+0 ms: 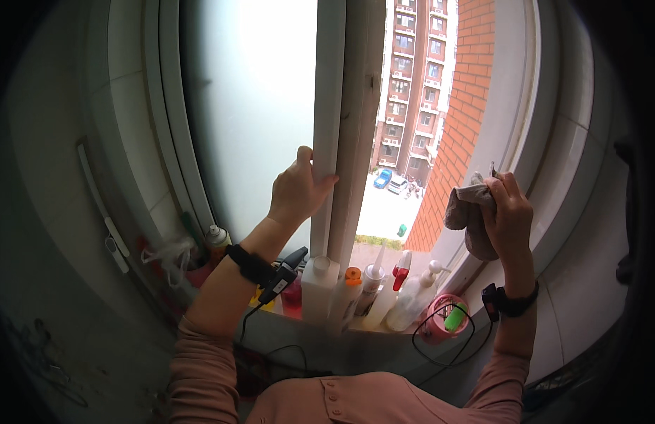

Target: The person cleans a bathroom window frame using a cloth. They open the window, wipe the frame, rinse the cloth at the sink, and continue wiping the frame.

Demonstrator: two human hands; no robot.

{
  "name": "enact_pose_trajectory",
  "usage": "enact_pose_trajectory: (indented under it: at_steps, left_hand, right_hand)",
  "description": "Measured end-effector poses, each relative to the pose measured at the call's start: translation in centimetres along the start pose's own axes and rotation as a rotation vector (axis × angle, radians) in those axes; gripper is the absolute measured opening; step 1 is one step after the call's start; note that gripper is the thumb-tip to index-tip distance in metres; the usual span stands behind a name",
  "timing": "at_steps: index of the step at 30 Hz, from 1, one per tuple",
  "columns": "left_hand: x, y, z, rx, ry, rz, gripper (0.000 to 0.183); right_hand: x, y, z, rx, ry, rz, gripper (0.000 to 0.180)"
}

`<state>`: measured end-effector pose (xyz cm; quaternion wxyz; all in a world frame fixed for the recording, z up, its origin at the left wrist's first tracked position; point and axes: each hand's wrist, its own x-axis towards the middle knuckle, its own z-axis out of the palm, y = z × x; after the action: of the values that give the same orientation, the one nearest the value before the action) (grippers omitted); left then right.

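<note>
My left hand (302, 186) grips the white frame edge (327, 106) of a sliding window sash, thumb on the front and fingers curled around its left side. Frosted-looking glass (253, 106) fills the sash to the left. In my right hand (508, 212) is a bunched grey cloth (478, 233), hanging folded from the fingers beside the right window jamb (513, 122). The cloth is held up in front of the open part of the window. Both wrists wear black bands with a small device on a cable.
Along the sill stand a white jug (320, 286), an orange-capped bottle (346, 297), a sealant cartridge (371, 283), a red-trigger spray bottle (393, 297), a pump bottle (412, 302) and a pink cup (444, 328). An aerosol can (217, 236) stands at left. Outside is a brick wall (457, 138).
</note>
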<state>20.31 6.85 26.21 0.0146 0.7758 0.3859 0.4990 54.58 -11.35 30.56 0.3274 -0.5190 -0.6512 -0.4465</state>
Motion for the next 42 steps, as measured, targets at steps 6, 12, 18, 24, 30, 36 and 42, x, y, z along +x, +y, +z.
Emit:
enact_pose_trajectory:
  at_steps: [6, 12, 18, 24, 30, 36, 42]
  left_hand:
    - [-0.6, 0.1, -0.7, -0.095, -0.036, -0.042, 0.044]
    - [-3.3, -0.3, 1.0, -0.108, 0.071, 0.014, 0.062]
    - [-3.3, -1.8, 2.4, -0.053, 0.163, 0.076, 0.064]
    - [-3.4, -2.3, 2.9, -0.059, 0.166, 0.044, 0.065]
    - [-3.4, -2.4, 2.9, -0.13, 0.13, 0.042, 0.062]
    - [-3.5, -2.7, 2.9, -0.113, 0.132, 0.079, 0.06]
    - [-3.6, -2.3, 2.9, -0.014, 0.125, 0.044, 0.058]
  right_hand:
    - [1.4, -0.6, -0.3, 0.076, -0.003, -0.023, 0.019]
    - [8.9, -2.8, 0.4, 0.296, -0.206, -0.194, 0.016]
    - [28.7, -4.9, -2.5, 0.004, 0.524, -0.182, 0.034]
    - [37.2, -8.7, 0.9, -0.322, 0.608, -0.322, 0.026]
    - [28.9, -7.2, 8.4, -0.164, 0.389, -0.524, 0.048]
    - [15.7, -9.0, 11.9, -0.176, 0.117, -0.814, 0.005]
    - [10.2, -11.4, 12.2, -0.234, -0.247, -1.232, 0.008]
